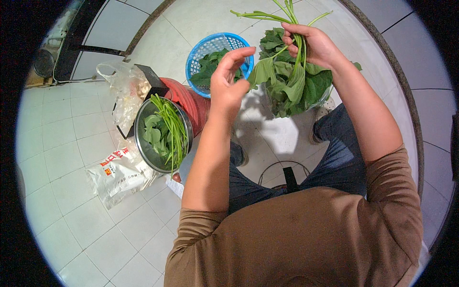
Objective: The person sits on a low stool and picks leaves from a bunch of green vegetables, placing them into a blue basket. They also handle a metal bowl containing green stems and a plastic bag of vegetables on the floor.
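My right hand [315,45] grips a bunch of long green stems [298,46]. Their cut ends point up past the fingers, and broad leaves hang below the palm. Under this hand sits a larger heap of leafy greens [312,88], with clear plastic showing at its lower edge. My left hand [229,77] is raised with fingers curved and thumb apart, holding nothing that I can see. It overlaps the right side of a blue perforated plastic basket [190,71] that holds green leaves [208,68].
Left of my leg, a metal bowl [143,158] of leaves and stripped stems rests against a red stool or bucket [186,98]. Beside it are a black box [152,77], a clear plastic bag [114,84] of pale pieces and a printed white bag [122,175] on the tiled floor [89,229].
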Action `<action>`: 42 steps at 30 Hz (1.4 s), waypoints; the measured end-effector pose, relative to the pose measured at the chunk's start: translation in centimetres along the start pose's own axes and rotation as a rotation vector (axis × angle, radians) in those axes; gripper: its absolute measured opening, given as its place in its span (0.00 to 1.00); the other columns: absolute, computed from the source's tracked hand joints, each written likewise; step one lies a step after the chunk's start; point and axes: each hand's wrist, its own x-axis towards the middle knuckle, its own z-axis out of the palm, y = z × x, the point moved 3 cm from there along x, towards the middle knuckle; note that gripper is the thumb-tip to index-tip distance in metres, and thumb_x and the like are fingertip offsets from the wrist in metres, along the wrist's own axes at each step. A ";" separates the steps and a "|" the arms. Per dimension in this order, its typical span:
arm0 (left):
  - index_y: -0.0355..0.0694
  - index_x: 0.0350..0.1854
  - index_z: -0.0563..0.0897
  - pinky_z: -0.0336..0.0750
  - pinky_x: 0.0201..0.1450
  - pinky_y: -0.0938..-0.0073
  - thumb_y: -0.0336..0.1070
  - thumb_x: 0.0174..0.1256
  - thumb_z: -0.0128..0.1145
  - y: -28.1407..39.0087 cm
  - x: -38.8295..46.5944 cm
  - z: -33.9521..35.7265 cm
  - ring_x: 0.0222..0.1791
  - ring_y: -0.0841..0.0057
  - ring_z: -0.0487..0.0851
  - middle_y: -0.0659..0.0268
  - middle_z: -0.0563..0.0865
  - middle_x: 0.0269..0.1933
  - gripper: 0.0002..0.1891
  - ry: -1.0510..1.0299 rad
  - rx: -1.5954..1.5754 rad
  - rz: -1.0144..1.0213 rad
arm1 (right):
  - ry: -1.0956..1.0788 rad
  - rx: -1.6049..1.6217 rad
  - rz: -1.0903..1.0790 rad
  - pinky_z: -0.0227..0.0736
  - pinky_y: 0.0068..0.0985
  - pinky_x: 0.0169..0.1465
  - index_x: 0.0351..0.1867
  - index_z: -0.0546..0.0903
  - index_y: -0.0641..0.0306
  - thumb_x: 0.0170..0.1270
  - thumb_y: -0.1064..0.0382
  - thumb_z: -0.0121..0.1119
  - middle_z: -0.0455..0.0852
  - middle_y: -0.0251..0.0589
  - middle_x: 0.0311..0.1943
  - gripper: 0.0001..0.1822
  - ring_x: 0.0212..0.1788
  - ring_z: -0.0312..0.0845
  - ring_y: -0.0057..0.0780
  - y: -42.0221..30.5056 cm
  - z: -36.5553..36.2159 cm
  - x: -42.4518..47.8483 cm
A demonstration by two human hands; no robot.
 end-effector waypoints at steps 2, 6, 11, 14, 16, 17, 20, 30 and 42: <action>0.34 0.50 0.76 0.57 0.67 0.70 0.22 0.36 0.42 0.6 -0.1 0.4 0.60 0.66 0.71 0.59 0.77 0.55 0.30 -0.082 0.339 0.186 | -0.016 0.009 0.013 0.66 0.18 0.26 0.30 0.74 0.59 0.64 0.57 0.55 0.76 0.30 0.23 0.10 0.20 0.69 0.18 0.2 0.0 0.1; 0.37 0.49 0.78 0.65 0.60 0.69 0.22 0.44 0.56 0.5 -0.5 2.4 0.54 0.61 0.75 0.57 0.79 0.50 0.23 -0.075 0.729 0.333 | 0.009 0.018 0.075 0.67 0.18 0.24 0.28 0.75 0.60 0.63 0.57 0.56 0.77 0.31 0.22 0.11 0.19 0.70 0.18 0.6 0.3 0.0; 0.34 0.42 0.81 0.71 0.48 0.73 0.28 0.58 0.52 -0.3 -0.7 1.5 0.40 0.67 0.81 0.57 0.84 0.38 0.11 0.039 0.247 0.019 | -0.037 -0.061 0.084 0.67 0.16 0.23 0.26 0.76 0.60 0.62 0.57 0.57 0.79 0.32 0.22 0.11 0.19 0.71 0.18 0.8 1.3 -0.3; 0.23 0.47 0.75 0.74 0.48 0.70 0.34 0.63 0.43 -1.3 -0.6 0.9 0.40 0.66 0.83 0.52 0.84 0.40 0.18 0.100 -0.364 -0.375 | -0.078 -0.054 0.069 0.67 0.16 0.24 0.28 0.75 0.61 0.63 0.57 0.56 0.78 0.32 0.22 0.11 0.19 0.71 0.18 0.6 1.3 -0.5; 0.24 0.51 0.72 0.74 0.50 0.65 0.34 0.63 0.40 -1.1 -0.6 1.0 0.42 0.59 0.82 0.47 0.82 0.43 0.20 0.055 -0.479 -0.431 | -0.085 -0.033 0.064 0.67 0.16 0.24 0.28 0.75 0.61 0.63 0.57 0.55 0.78 0.32 0.23 0.11 0.19 0.71 0.18 0.5 1.3 -0.5; 0.25 0.53 0.71 0.74 0.51 0.62 0.34 0.63 0.38 -1.0 -0.6 1.0 0.43 0.56 0.82 0.45 0.81 0.45 0.21 0.033 -0.537 -0.459 | -0.079 -0.029 0.061 0.67 0.16 0.24 0.28 0.75 0.62 0.64 0.57 0.55 0.78 0.32 0.23 0.11 0.19 0.71 0.18 0.5 1.3 -0.5; 0.25 0.57 0.67 0.73 0.54 0.62 0.30 0.57 0.39 -0.3 -0.6 1.3 0.46 0.55 0.81 0.44 0.79 0.48 0.24 0.020 -0.566 -0.472 | -0.061 -0.024 0.058 0.68 0.17 0.24 0.29 0.75 0.62 0.64 0.57 0.54 0.78 0.32 0.23 0.11 0.19 0.71 0.18 0.3 1.1 -0.5; 0.36 0.53 0.74 0.65 0.60 0.70 0.23 0.36 0.48 0.8 -0.3 1.1 0.58 0.65 0.71 0.59 0.74 0.58 0.31 -0.028 -0.119 -0.062 | -0.083 0.001 0.046 0.70 0.17 0.25 0.28 0.75 0.63 0.64 0.59 0.55 0.79 0.34 0.23 0.11 0.19 0.72 0.19 0.4 0.3 -0.2; 0.36 0.39 0.81 0.75 0.39 0.82 0.24 0.54 0.58 -1.1 -0.9 1.0 0.34 0.80 0.80 0.66 0.83 0.36 0.09 0.052 -0.095 -0.560 | -0.004 -0.119 0.089 0.64 0.13 0.21 0.27 0.75 0.60 0.63 0.56 0.56 0.77 0.30 0.23 0.12 0.17 0.68 0.14 0.5 0.4 -0.4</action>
